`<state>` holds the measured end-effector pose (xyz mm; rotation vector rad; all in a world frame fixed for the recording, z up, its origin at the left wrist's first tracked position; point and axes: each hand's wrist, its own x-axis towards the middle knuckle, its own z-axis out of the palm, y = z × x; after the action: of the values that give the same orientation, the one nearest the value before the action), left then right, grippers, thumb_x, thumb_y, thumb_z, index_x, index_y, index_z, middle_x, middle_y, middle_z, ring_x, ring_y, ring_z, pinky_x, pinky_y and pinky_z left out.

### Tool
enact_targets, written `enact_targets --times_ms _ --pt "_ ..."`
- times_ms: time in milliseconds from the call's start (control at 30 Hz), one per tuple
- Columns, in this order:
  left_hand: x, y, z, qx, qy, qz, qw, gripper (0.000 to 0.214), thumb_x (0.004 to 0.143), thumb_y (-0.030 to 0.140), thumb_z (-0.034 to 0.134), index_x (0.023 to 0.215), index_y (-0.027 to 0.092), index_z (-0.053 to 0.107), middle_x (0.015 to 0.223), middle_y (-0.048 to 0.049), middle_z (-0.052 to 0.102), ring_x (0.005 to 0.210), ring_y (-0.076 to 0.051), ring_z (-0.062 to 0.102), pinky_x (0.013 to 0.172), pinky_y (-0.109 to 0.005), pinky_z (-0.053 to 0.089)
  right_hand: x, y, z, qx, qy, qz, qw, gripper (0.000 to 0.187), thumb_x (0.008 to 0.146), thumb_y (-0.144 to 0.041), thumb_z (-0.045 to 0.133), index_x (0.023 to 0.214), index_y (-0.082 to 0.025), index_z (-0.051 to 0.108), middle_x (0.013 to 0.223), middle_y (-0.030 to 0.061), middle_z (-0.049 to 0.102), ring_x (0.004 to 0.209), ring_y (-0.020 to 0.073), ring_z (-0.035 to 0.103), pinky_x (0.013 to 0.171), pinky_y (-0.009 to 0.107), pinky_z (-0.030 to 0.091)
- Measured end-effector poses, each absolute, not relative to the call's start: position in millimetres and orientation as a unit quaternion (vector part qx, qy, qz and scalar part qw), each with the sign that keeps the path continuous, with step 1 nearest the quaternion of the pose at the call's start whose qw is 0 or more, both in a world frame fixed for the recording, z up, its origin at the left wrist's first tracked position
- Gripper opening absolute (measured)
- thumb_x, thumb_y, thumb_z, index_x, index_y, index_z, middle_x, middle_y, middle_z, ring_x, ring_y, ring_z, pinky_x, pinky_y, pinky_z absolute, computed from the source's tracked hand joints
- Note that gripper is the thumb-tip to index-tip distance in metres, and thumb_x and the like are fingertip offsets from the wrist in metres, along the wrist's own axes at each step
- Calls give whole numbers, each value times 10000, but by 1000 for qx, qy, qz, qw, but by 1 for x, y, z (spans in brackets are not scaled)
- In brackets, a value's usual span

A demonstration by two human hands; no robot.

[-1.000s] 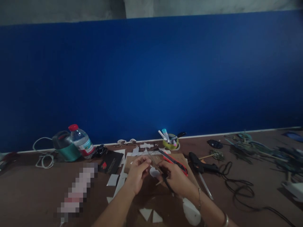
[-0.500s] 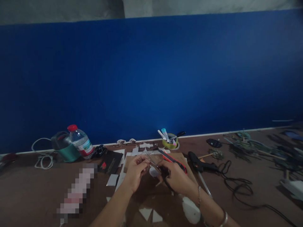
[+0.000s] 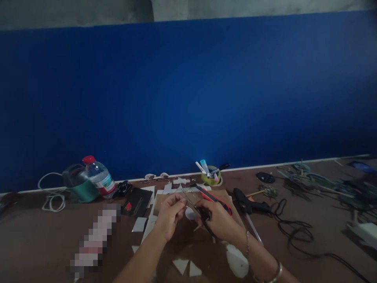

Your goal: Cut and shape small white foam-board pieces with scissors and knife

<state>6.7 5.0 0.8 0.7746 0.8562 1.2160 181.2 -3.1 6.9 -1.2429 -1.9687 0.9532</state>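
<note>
My right hand [image 3: 219, 220] is wrapped round the dark handles of a pair of scissors [image 3: 193, 205], whose thin blades point up and left toward my other hand. My left hand [image 3: 171, 214] is closed in a pinch close beside the blades; whatever sits between its fingertips is too small to make out. Beneath both hands lies a brown board [image 3: 203, 255]. A round white piece [image 3: 191, 213] shows between the hands. Two white triangular scraps [image 3: 180, 266] and a white oval piece [image 3: 237, 261] lie nearer to me. A red and black utility knife [image 3: 216, 200] rests just behind my right hand.
A glue gun [image 3: 250, 204] with its black cord lies on the right, before a tangle of greenish stems [image 3: 315, 182]. Pens stand in a yellow-green tape roll [image 3: 210, 177]. A red-capped bottle [image 3: 101, 177] and a black card [image 3: 137, 202] are on the left.
Both hands stay almost where they were, with the scissors still in my right hand. The view has shifted very slightly.
</note>
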Motion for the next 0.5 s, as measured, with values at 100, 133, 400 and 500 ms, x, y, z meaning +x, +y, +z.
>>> enact_targets --times_ms 100,133,400,500 --pt "9 6 -3 360 394 540 651 335 572 335 791 625 146 519 470 87 391 410 -16 262 405 -153 141 180 -4 7 -458 -756 349 312 229 696 -135 565 894 -160 677 740 36 698 648 163 617 577 222 447" --pt "10 6 -5 366 398 539 646 334 575 341 788 625 146 521 463 88 388 409 -18 258 406 -156 146 180 -3 6 -456 -761 341 312 234 697 -136 564 899 -160 679 752 39 702 656 163 620 585 223 449" --pt "14 3 -7 370 405 546 633 353 557 379 797 622 146 539 422 101 360 394 -20 228 407 -173 135 182 -3 0 -458 -782 293 306 234 723 -138 547 890 -186 704 794 41 726 695 171 645 612 222 451" --pt "15 2 -7 375 402 545 633 352 574 390 789 618 146 539 413 103 350 390 -20 225 406 -175 131 182 -3 2 -458 -781 295 305 278 716 -123 540 925 -204 705 829 34 733 735 174 652 635 220 450"
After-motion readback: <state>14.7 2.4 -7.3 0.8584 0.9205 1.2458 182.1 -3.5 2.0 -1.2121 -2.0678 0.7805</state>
